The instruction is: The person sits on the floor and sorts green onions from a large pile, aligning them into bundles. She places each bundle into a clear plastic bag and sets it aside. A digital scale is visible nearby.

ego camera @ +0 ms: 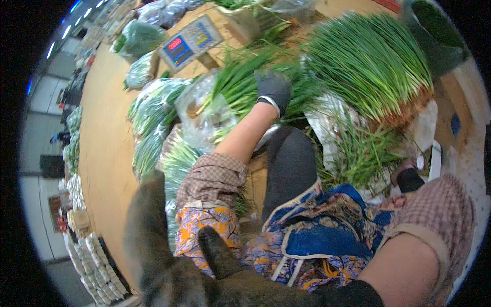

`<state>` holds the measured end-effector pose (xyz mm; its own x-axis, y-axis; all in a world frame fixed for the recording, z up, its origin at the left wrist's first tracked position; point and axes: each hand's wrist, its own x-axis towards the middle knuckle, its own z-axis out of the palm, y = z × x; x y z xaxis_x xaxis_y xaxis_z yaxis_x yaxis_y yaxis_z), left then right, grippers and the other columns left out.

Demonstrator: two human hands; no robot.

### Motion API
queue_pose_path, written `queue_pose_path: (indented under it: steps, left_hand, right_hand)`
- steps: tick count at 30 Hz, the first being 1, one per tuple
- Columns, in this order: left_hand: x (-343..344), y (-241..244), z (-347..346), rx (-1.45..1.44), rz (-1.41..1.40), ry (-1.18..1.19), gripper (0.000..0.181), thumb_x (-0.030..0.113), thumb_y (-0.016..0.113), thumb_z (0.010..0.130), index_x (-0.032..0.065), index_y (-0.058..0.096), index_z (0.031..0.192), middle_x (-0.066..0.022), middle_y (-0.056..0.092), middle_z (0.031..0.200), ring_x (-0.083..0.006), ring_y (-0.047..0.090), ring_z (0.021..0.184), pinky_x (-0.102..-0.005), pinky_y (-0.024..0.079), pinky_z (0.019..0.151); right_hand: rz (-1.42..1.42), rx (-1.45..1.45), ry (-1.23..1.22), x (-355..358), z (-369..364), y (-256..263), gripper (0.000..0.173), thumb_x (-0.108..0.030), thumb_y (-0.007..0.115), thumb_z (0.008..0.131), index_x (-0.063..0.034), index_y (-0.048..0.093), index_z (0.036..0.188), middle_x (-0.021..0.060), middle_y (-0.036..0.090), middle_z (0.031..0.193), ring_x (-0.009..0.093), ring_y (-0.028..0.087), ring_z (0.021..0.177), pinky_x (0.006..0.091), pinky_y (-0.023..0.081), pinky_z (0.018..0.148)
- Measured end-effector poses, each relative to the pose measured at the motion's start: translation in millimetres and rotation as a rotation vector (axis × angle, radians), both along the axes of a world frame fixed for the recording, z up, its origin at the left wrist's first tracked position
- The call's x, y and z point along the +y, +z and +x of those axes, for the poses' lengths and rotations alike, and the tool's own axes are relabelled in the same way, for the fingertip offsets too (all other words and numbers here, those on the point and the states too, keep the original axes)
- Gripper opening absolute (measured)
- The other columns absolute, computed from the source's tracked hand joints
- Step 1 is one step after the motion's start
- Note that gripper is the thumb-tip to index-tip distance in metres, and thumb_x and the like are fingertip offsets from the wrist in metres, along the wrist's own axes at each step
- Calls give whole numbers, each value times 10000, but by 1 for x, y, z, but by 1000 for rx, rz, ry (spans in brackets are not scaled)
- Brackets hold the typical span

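Observation:
My left hand [273, 90], in a dark glove, lies over loose green onions [238, 82] at the upper middle. Its back faces me, and whether it grips them I cannot tell. Close to the camera, my right hand [184, 257] in a dark, blurred glove has its thumb and fingers apart with nothing seen between them. Left of the loose onions lies a clear plastic bag [207, 115]. A large pile of green onions [368, 65] with brown roots spreads at the upper right. Plastic-wrapped bundles of green onions [153, 111] lie on the left.
A digital scale [190, 43] with a lit display stands on the wooden tabletop [103, 134]. Behind it are more bagged greens [140, 38] and a pale tub [249, 19]. A dark green bin [437, 34] stands at top right. Loose trimmings [360, 153] lie near my knee [289, 161].

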<state>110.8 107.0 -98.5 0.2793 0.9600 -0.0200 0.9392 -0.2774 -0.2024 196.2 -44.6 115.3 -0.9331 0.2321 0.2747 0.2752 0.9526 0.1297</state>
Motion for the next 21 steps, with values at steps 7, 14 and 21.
queue_pose_path:
  steps: [7,14,21]
  left_hand:
    - [-26,9,85,-85,19,-174,332,210,277,778,106,431,1052,-111,397,1129,-313,308,1082,-590,99,835]
    - [-50,13,137,-93,-54,-313,427,222,425,690,88,383,1093,-127,366,1142,-332,311,1068,-587,131,835]
    - [-66,-9,154,25,-103,-410,485,320,468,695,131,356,1128,-109,343,1166,-307,253,1108,-561,140,845]
  right_hand:
    - [23,74,39,-7,12,5,315,-164,459,679,-38,471,967,144,514,861,271,500,774,351,397,676]
    - [60,137,49,-11,32,8,315,-153,466,666,-37,475,958,151,516,842,280,504,754,353,406,655]
    - [19,253,142,6,53,-3,315,-142,474,653,-36,479,950,159,519,823,289,509,734,355,415,634]
